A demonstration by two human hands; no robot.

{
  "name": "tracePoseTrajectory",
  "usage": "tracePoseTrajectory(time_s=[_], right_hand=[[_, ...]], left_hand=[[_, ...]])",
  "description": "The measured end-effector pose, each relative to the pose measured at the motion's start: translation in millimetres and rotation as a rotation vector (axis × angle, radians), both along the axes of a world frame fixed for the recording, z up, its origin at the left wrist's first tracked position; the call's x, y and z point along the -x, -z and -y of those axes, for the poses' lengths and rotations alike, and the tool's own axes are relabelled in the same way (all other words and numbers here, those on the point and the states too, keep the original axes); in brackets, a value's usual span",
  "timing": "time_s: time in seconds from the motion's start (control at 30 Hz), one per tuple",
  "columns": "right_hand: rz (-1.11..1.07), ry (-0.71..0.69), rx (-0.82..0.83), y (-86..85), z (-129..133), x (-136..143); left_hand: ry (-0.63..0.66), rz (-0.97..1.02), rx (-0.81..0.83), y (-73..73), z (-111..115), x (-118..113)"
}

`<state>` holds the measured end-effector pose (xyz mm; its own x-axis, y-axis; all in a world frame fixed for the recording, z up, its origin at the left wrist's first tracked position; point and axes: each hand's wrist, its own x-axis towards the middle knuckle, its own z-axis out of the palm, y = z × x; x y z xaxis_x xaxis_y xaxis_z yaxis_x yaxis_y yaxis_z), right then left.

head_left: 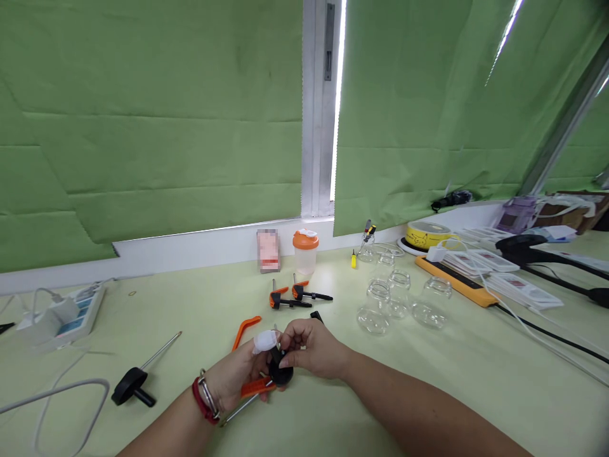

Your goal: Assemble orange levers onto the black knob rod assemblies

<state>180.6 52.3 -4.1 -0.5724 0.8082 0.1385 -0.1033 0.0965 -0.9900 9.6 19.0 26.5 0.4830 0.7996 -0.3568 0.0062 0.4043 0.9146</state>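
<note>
Near the front of the table, my left hand (240,374) is closed around a black and orange lid-like part (280,373) with a round black disc and a thin metal rod (240,409) sticking out below. A white translucent cap (265,341) shows at the top of this grip. My right hand (309,346) pinches at the black part from the right; the fine detail between its fingertips is hidden. Beyond my left hand lies a loose orange lever (245,330). Two similar black and orange parts (290,301) (311,293) lie farther back.
A black disc part with a metal rod (130,386) lies left. Several clear glass jars (374,311) stand right of my hands. An orange-lidded cup (305,252) stands at the back. Power strips (83,314) (457,282) with cables lie on both sides, and a yellow tin (428,235) back right.
</note>
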Motion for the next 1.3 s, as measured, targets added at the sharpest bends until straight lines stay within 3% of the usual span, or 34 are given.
tracePoseTrajectory(time_s=[0.33, 1.0, 1.17, 1.3], right_hand=[[-0.013, 0.007, -0.008, 0.5, 1, 0], [-0.021, 0.022, 0.011, -2.2, 2, 2], [-0.03, 0.064, -0.015, -3.1, 2, 2], [-0.107, 0.052, 0.004, -14.3, 8, 0]], left_hand=[[-0.011, -0.002, 0.014, -5.8, 2, -1], [0.033, 0.025, 0.011, -1.0, -1, 1], [0.061, 0.098, 0.045, -0.6, -4, 5], [0.024, 0.292, 0.022, -4.3, -3, 3]])
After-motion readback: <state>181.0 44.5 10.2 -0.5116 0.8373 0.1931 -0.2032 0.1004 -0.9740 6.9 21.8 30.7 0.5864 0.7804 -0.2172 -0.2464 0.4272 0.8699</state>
